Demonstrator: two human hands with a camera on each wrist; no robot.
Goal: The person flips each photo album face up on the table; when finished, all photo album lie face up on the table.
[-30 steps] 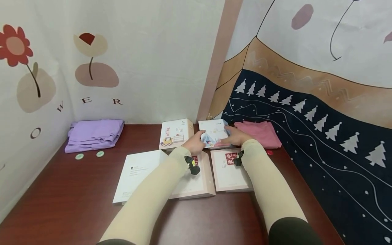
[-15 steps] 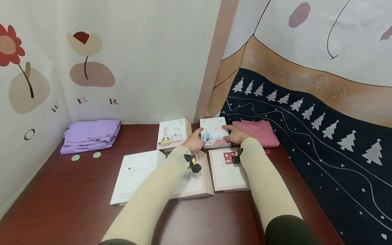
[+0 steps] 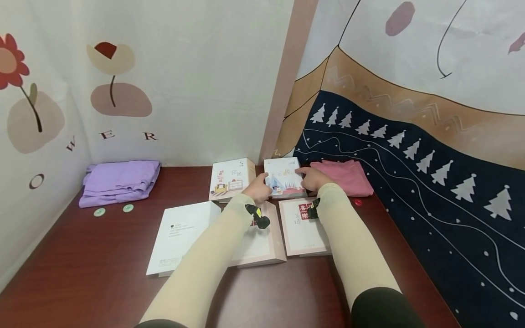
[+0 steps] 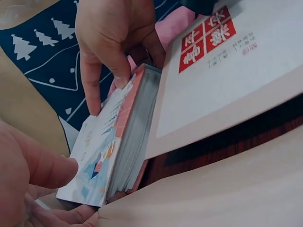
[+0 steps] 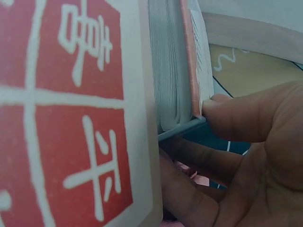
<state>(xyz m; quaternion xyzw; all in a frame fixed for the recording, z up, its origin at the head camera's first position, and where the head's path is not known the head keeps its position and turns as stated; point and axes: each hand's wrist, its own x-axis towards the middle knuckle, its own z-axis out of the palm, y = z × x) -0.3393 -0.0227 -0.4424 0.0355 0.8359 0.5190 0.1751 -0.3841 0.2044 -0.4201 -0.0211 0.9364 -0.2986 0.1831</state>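
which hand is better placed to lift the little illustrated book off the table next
Probably the right hand: in the right wrist view its thumb presses the cover's edge and its fingers curl under the book, a fuller grip. The left hand only pinches the near left corner, so it looks better suited to steadying.

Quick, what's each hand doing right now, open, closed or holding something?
Left hand: grips the left edge of the small illustrated blue-and-white book.
Right hand: pinches the same book's right edge.
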